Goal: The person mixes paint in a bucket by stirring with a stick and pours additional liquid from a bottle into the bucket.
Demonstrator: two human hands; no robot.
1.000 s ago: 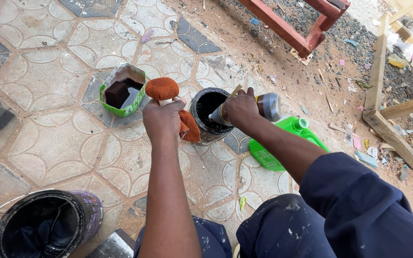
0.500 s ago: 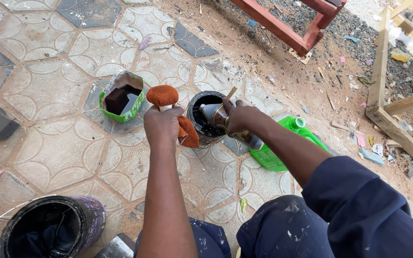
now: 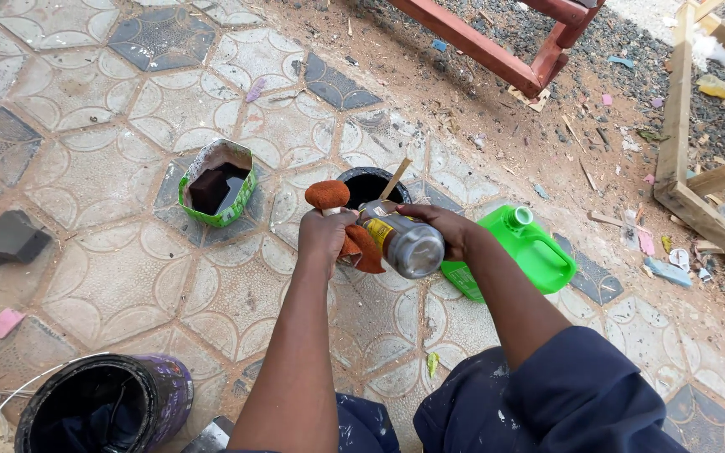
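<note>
The left hand [image 3: 326, 237] is clenched around a rust-brown cloth [image 3: 354, 243], one wad bulging above the fist. The right hand [image 3: 442, 228] grips a bottle [image 3: 402, 240], tipped on its side with its base toward the camera, touching the cloth. Just beyond stands a black can [image 3: 368, 184] with a stick [image 3: 395, 179] in it. A green jug [image 3: 522, 247] lies to the right, a cut green carton [image 3: 218, 182] to the left.

tilted clear bottle [image 3: 403, 243], rust-brown cloth wad [image 3: 329, 195]

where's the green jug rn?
Head view, right of centre: the green jug lies on the tiles beside the right hand, just right of the black can.
</note>
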